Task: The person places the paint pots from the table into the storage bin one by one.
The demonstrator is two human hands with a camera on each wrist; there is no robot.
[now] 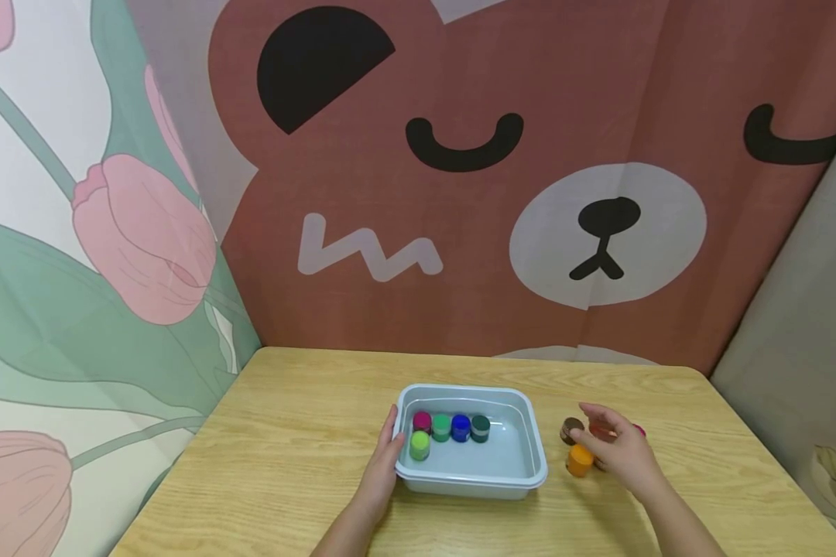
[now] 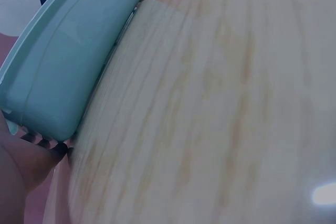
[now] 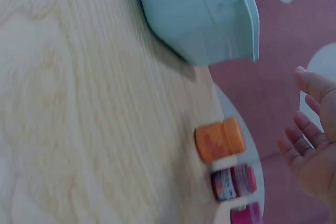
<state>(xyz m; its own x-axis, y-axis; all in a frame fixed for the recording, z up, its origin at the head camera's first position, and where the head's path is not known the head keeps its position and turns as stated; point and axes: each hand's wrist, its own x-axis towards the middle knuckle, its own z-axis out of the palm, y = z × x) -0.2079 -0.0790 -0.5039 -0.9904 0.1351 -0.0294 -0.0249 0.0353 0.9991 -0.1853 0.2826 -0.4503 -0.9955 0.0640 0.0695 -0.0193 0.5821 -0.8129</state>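
My left hand [image 1: 382, 472] holds the pale blue plastic tray [image 1: 474, 489] by its left side, thumb at the rim and fingers along the outer wall. Several small paint jars stand inside: a crimson one [image 1: 422, 422], a green one [image 1: 442, 427], a blue one [image 1: 461, 428], a dark green one [image 1: 481, 428] and a lime one [image 1: 419, 445]. Over more jars right of the tray hovers my right hand [image 1: 625, 455], fingers spread and holding nothing. Near its thumb are a brown jar [image 1: 570, 431] and an orange jar [image 1: 580, 461]; the hand partly hides others.
In the right wrist view, a red-capped jar [image 3: 231, 183] and a magenta jar [image 3: 247, 214] stand in line with the orange one. The wooden table [image 1: 286, 464] meets a bear-print curtain [image 1: 362, 325] at the back. A floral curtain [image 1: 139, 240] hangs at left.
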